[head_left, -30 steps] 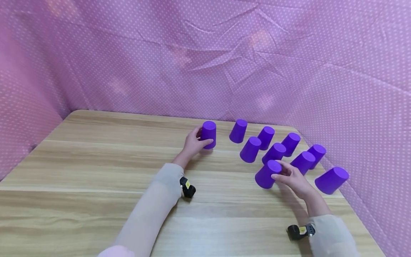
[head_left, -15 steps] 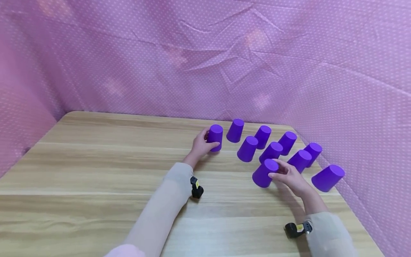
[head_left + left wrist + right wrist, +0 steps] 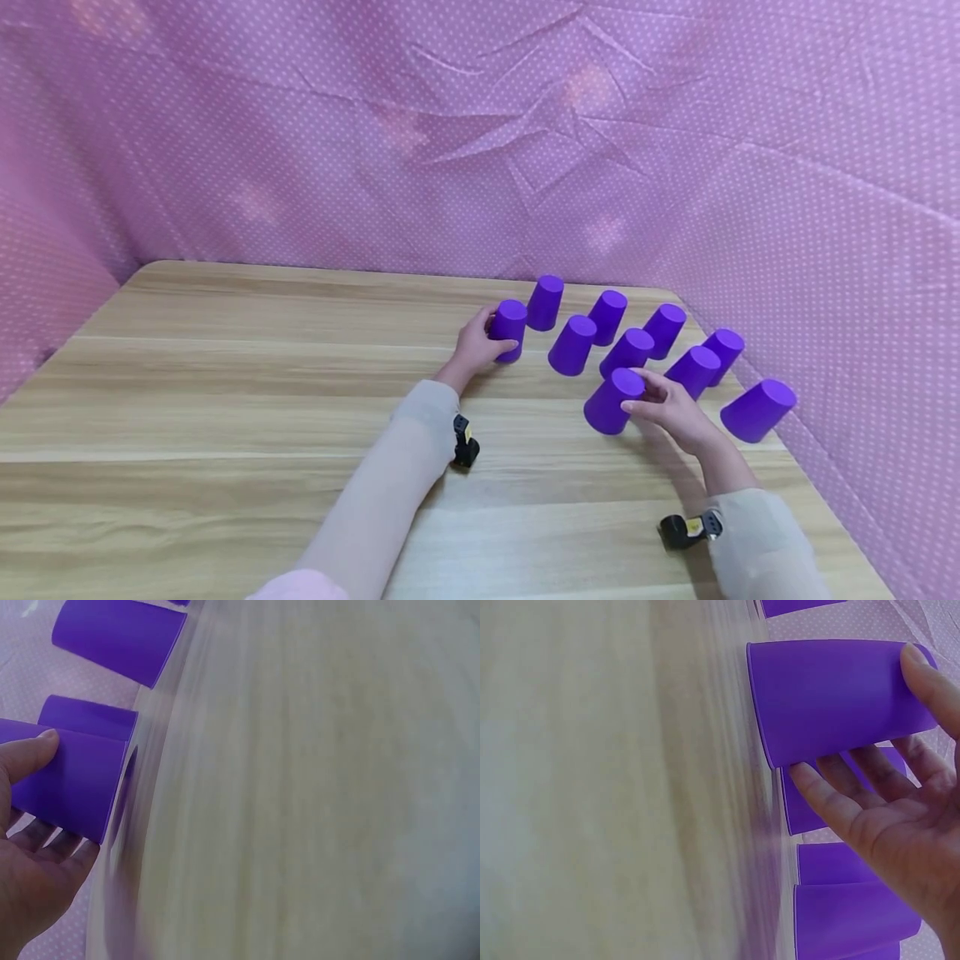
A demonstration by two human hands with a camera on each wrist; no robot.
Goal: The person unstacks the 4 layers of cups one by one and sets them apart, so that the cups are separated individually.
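Observation:
Upside-down purple plastic cups stand on the wooden table. My left hand (image 3: 476, 343) grips one cup (image 3: 510, 329) at the left end of the group, thumb on the near side. In the left wrist view the thumb lies across this cup (image 3: 71, 780) and the fingers pass beneath it. My right hand (image 3: 675, 410) holds the nearest cup (image 3: 611, 404) from its right side. The right wrist view has the thumb high on that cup (image 3: 832, 697), near its base, with the fingers on the opposite side, one tip at the rim.
Behind the held cups stand several more, including a back-left cup (image 3: 545, 303), a middle one (image 3: 572, 345) and a far-right one (image 3: 757, 411) near the table's right edge. Pink dotted cloth (image 3: 337, 167) hangs behind and beside the wooden table (image 3: 187, 417).
My left hand has brought its cup rightward and slightly nearer, closing in on the group. The right hand keeps its grip on its cup with little movement. The whole view shifts slightly.

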